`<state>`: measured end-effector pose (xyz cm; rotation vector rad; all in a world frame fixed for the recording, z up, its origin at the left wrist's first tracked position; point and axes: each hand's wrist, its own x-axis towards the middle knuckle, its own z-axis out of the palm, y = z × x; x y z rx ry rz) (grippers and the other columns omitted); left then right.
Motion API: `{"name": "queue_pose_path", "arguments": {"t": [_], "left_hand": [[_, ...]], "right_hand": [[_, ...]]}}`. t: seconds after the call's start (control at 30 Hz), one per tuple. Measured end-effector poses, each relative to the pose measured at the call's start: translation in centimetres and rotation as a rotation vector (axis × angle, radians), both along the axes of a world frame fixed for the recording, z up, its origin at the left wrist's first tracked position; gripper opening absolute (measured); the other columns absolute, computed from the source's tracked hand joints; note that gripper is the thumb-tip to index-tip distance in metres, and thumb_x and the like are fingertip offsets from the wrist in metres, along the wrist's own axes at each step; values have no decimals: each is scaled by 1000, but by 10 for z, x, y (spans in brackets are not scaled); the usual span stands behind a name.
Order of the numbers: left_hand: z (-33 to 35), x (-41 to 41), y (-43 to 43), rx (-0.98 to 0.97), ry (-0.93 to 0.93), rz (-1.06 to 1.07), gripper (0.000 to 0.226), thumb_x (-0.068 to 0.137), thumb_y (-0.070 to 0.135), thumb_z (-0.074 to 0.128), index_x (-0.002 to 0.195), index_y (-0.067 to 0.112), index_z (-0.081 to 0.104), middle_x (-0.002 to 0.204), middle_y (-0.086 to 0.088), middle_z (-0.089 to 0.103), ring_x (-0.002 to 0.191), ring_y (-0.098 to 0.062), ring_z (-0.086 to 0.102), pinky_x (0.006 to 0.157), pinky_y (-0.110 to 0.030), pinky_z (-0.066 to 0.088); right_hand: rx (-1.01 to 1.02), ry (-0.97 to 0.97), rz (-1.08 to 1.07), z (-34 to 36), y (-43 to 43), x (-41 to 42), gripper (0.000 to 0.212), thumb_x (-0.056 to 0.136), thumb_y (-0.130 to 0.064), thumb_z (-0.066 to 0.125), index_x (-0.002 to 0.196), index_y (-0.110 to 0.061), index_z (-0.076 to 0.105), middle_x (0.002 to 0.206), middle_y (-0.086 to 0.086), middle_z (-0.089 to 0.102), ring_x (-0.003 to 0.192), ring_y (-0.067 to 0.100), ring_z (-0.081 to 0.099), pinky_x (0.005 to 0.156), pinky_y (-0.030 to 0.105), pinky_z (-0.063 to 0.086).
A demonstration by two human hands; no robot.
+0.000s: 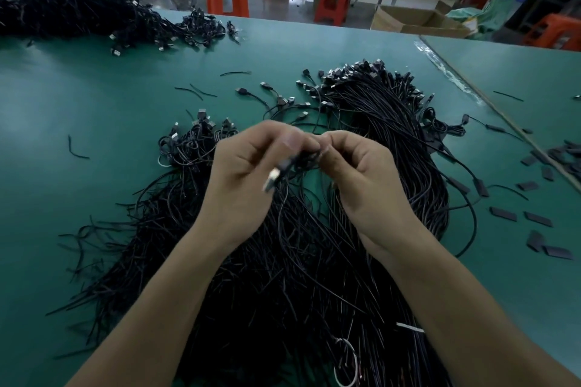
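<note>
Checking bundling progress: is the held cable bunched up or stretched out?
Bunched up, apparently: left hand and right hand pinch the cable as a short black wad, USB plug sticking out.

2 bare forearms, left forearm (176,292) at near left and right forearm (456,308) at near right, slim, uncovered right to the near frame edge, each ending in a bare hand, left hand (242,166) and right hand (361,173), short-cut nails, fingertips motion-blurred, faint creases at wrists.
</note>
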<state>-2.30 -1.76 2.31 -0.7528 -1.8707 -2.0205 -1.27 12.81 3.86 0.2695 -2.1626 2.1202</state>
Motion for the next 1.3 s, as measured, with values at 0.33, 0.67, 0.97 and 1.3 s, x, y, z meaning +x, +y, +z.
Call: {"name": "queue_pose_path", "arguments": {"t": [0.33, 0.67, 0.97, 1.3], "left_hand": [[-12, -6, 1, -104, -224, 196, 15, 91, 21, 71, 86, 13, 59, 60, 0, 63, 47, -14, 57, 44, -27, 48], [4, -3, -4, 184, -310, -31, 36, 99, 30, 47, 81, 28, 78, 93, -3, 77, 93, -20, 70, 78, -26, 52], [-5, -1, 1, -201, -144, 142, 21, 72, 45, 81, 62, 32, 68, 72, 12, 52, 63, -5, 45, 57, -15, 36], [-5, 1, 3, -98, -310, -5, 31, 100, 28, 51, 88, 16, 78, 79, -4, 76, 72, -20, 73, 63, -25, 57]], "right_hand": [[235, 262, -35, 5, -5, 5, 16, 94, -15, 64, 85, -28, 62, 81, -3, 58, 67, -1, 54, 63, 10, 43], [418, 129, -15, -7, -1, 5, 14, 93, -19, 66, 84, -28, 64, 87, -3, 61, 78, 10, 56, 73, 28, 49], [236, 114, -120, -8, 7, -4, 11, 95, -14, 63, 86, -15, 67, 76, -9, 63, 69, 3, 55, 64, 23, 50], [243, 303, -164, -2, 2, 1, 12, 93, -16, 65, 88, -27, 63, 88, -2, 62, 77, 3, 57, 71, 14, 44]]}}
